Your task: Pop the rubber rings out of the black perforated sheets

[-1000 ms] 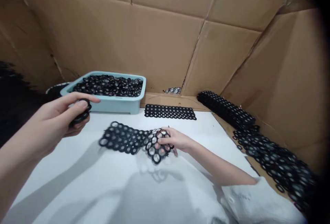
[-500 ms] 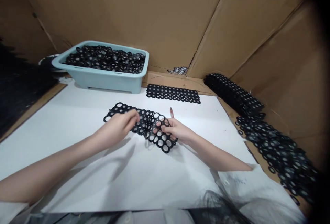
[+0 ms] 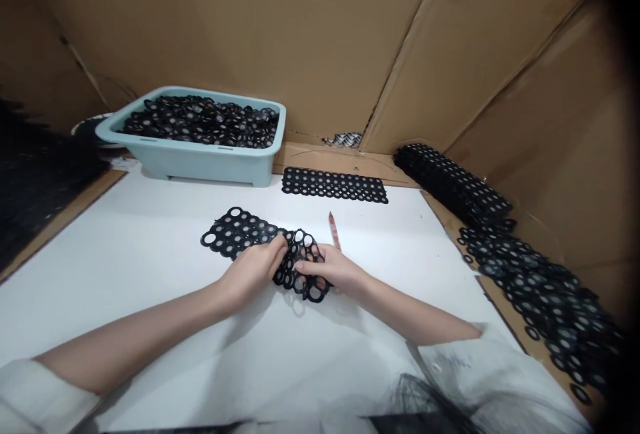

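A black sheet of joined rings (image 3: 235,233) lies on the white board, its right end bent up off the surface. My right hand (image 3: 333,269) grips that raised end, thumb on top and fingers behind, seen partly through the ring holes. My left hand (image 3: 257,266) is closed with its fingertips pinched at the fold in the middle of the sheet; whatever sits between those fingertips is hidden. Just beyond my right hand lies a pencil (image 3: 334,229) with a patterned barrel.
A light blue basin (image 3: 205,166) heaped with black rings stands at the back left. Another ring sheet (image 3: 334,185) lies flat behind my hands. To the right are a stack of sheets (image 3: 453,181) and a pile of loose rings (image 3: 545,294). Cardboard walls (image 3: 320,34) enclose the board.
My left hand has moved right and slightly nearer to me, onto the fold. The sheet's right end is bent up more, and my right hand has shifted a little left.
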The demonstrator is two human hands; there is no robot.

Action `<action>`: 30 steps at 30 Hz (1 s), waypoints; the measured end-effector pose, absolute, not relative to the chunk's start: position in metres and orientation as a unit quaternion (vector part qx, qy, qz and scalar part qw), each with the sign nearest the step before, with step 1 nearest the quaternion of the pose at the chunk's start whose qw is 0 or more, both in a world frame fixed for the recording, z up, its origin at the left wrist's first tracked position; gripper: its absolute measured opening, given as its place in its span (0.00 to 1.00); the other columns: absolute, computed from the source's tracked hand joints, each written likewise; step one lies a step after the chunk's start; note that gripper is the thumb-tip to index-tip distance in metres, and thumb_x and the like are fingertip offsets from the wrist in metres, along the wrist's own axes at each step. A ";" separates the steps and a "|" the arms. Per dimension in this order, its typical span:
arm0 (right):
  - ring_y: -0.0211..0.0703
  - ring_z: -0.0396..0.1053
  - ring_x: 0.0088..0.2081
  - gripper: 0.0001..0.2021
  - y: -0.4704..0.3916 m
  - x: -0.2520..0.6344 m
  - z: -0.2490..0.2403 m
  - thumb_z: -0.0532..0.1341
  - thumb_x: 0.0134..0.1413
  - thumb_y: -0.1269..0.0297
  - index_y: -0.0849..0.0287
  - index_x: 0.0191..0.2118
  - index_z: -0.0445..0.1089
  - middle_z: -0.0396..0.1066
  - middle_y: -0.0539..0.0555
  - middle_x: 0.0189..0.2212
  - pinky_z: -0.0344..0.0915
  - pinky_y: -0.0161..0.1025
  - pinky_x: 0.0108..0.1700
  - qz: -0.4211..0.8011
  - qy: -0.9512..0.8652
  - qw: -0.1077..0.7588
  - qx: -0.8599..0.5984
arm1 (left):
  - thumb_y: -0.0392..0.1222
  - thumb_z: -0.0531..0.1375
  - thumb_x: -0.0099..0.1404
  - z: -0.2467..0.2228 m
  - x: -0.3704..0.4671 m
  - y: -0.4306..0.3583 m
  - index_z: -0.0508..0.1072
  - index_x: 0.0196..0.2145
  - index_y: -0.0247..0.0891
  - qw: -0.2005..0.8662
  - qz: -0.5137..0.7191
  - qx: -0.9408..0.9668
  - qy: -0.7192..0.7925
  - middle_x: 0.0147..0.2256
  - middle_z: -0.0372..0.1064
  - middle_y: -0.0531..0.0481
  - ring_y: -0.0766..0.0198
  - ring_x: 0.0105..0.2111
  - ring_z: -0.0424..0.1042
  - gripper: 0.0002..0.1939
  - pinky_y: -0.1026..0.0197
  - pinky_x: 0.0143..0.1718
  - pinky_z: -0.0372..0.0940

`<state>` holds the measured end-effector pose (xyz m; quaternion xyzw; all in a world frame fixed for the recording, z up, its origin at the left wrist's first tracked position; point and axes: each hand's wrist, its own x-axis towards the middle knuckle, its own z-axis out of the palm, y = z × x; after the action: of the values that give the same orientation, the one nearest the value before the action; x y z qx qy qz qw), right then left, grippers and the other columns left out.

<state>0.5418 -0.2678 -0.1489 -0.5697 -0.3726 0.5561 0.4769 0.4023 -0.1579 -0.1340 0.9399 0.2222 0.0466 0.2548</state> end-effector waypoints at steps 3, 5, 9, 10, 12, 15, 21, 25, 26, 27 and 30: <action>0.26 0.54 0.13 0.10 -0.268 0.537 -0.153 0.61 0.44 0.62 0.62 0.28 0.62 0.64 0.46 0.19 0.51 0.27 0.14 0.553 -0.325 0.510 -0.573 | 0.45 0.39 0.65 -0.135 0.400 -0.160 0.59 0.33 0.41 0.287 0.068 0.925 0.238 0.23 0.63 0.54 0.63 0.23 0.66 0.13 0.63 0.25 0.53; 0.26 0.52 0.13 0.10 -0.268 0.535 -0.155 0.62 0.43 0.62 0.61 0.28 0.61 0.60 0.43 0.17 0.52 0.28 0.14 0.542 -0.301 0.527 -0.580 | 0.45 0.39 0.65 -0.135 0.399 -0.161 0.59 0.32 0.41 0.294 0.080 0.919 0.249 0.23 0.63 0.55 0.63 0.23 0.66 0.13 0.63 0.25 0.53; 0.27 0.53 0.14 0.11 -0.269 0.530 -0.155 0.62 0.43 0.61 0.61 0.25 0.60 0.56 0.43 0.16 0.53 0.28 0.15 0.547 -0.289 0.535 -0.576 | 0.45 0.38 0.65 -0.139 0.399 -0.164 0.60 0.33 0.40 0.297 0.076 0.921 0.239 0.24 0.64 0.53 0.63 0.24 0.66 0.14 0.63 0.24 0.53; 0.27 0.53 0.14 0.11 -0.269 0.529 -0.154 0.62 0.43 0.61 0.62 0.26 0.61 0.56 0.43 0.16 0.54 0.28 0.15 0.549 -0.286 0.535 -0.576 | 0.45 0.39 0.65 -0.141 0.399 -0.165 0.60 0.33 0.40 0.294 0.074 0.924 0.234 0.25 0.64 0.53 0.63 0.24 0.66 0.13 0.63 0.24 0.54; 0.27 0.53 0.14 0.11 -0.270 0.525 -0.152 0.62 0.43 0.60 0.62 0.27 0.63 0.57 0.44 0.17 0.54 0.27 0.15 0.545 -0.277 0.541 -0.578 | 0.45 0.39 0.65 -0.143 0.399 -0.166 0.60 0.32 0.39 0.279 0.073 0.932 0.221 0.26 0.65 0.51 0.62 0.24 0.66 0.13 0.63 0.24 0.55; 0.26 0.52 0.14 0.10 -0.271 0.520 -0.150 0.61 0.43 0.60 0.62 0.27 0.63 0.57 0.44 0.16 0.53 0.27 0.14 0.534 -0.259 0.560 -0.578 | 0.46 0.41 0.64 -0.144 0.399 -0.168 0.60 0.32 0.38 0.247 0.076 0.945 0.200 0.29 0.66 0.49 0.61 0.26 0.67 0.13 0.62 0.25 0.58; 0.25 0.52 0.14 0.08 -0.273 0.517 -0.150 0.60 0.45 0.62 0.63 0.27 0.63 0.59 0.45 0.17 0.52 0.26 0.14 0.547 -0.247 0.577 -0.553 | 0.51 0.49 0.60 -0.144 0.398 -0.170 0.60 0.33 0.37 0.179 0.060 0.967 0.174 0.31 0.67 0.46 0.58 0.27 0.68 0.14 0.60 0.24 0.59; 0.25 0.51 0.14 0.06 -0.274 0.517 -0.150 0.60 0.45 0.65 0.62 0.28 0.64 0.59 0.45 0.18 0.53 0.26 0.15 0.553 -0.240 0.584 -0.544 | 0.46 0.42 0.65 -0.147 0.398 -0.171 0.60 0.37 0.35 0.175 0.064 0.963 0.197 0.33 0.67 0.44 0.58 0.29 0.69 0.13 0.60 0.26 0.62; 0.25 0.51 0.14 0.06 -0.274 0.517 -0.150 0.60 0.44 0.66 0.62 0.28 0.63 0.58 0.44 0.17 0.53 0.26 0.15 0.552 -0.243 0.586 -0.541 | 0.44 0.41 0.65 -0.147 0.398 -0.172 0.61 0.37 0.35 0.184 0.067 0.960 0.200 0.34 0.67 0.44 0.59 0.29 0.69 0.14 0.59 0.27 0.62; 0.25 0.51 0.14 0.05 -0.273 0.517 -0.151 0.59 0.44 0.67 0.62 0.27 0.63 0.57 0.44 0.16 0.53 0.26 0.15 0.550 -0.249 0.586 -0.540 | 0.42 0.40 0.65 -0.148 0.398 -0.172 0.61 0.38 0.35 0.197 0.069 0.957 0.200 0.34 0.67 0.44 0.59 0.30 0.69 0.14 0.59 0.28 0.62; 0.26 0.53 0.13 0.03 -0.272 0.517 -0.151 0.58 0.44 0.69 0.63 0.27 0.63 0.57 0.44 0.15 0.54 0.27 0.15 0.540 -0.272 0.574 -0.552 | 0.40 0.39 0.65 -0.148 0.398 -0.171 0.61 0.37 0.35 0.239 0.069 0.948 0.200 0.33 0.67 0.45 0.60 0.29 0.69 0.13 0.59 0.28 0.62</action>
<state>0.5172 -0.2723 -0.1512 -0.5522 -0.2723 0.5400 0.5739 0.3980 -0.1706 -0.1482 0.9477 0.2003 0.0688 0.2386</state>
